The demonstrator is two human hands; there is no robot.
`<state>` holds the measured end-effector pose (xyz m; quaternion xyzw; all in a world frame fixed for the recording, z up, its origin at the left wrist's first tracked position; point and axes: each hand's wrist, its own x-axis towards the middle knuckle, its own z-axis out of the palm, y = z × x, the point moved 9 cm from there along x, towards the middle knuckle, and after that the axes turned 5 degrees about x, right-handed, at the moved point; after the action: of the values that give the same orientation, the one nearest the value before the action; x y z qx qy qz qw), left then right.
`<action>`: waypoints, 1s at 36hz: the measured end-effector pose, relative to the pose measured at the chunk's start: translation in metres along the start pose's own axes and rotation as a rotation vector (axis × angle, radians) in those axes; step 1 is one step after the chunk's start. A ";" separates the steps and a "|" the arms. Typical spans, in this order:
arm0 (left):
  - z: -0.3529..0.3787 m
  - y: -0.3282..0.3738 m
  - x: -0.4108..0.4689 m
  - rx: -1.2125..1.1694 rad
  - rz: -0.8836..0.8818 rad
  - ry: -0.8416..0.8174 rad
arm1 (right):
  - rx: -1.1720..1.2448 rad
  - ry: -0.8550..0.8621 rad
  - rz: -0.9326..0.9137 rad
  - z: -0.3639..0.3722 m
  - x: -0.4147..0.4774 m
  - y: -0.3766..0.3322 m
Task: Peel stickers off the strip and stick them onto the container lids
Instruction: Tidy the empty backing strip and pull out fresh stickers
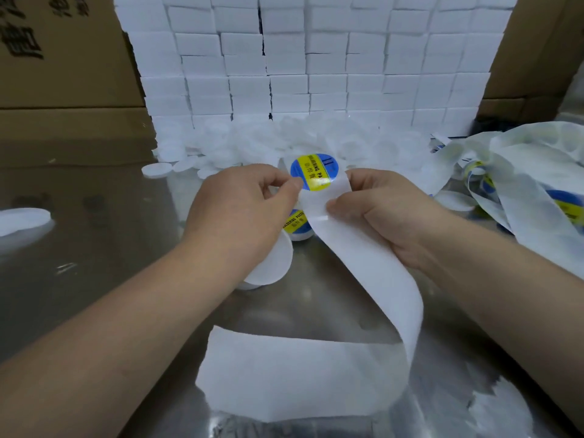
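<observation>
The sticker (311, 172) is peeling off the backing strip (363, 263), pinched in the grip of the left hand (240, 213) while the right hand (379, 210) is pinching the strip just beside it; pressing it onto the white lid (271, 263) below that grip probably follows.

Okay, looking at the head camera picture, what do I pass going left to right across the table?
First a lone white lid at the left edge → left hand → blue and yellow sticker it pinches → right hand, holding the backing strip → heap of loose strips at the right.
</observation>
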<state>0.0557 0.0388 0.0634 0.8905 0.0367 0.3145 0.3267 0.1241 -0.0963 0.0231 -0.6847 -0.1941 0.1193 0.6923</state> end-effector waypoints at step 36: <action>0.015 0.002 -0.003 0.165 0.093 -0.059 | -0.336 0.017 -0.290 0.015 -0.009 -0.017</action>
<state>0.0618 0.0277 0.0538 0.9241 0.0115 0.2986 0.2384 0.1079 -0.0877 0.0390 -0.7564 -0.3019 -0.0213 0.5800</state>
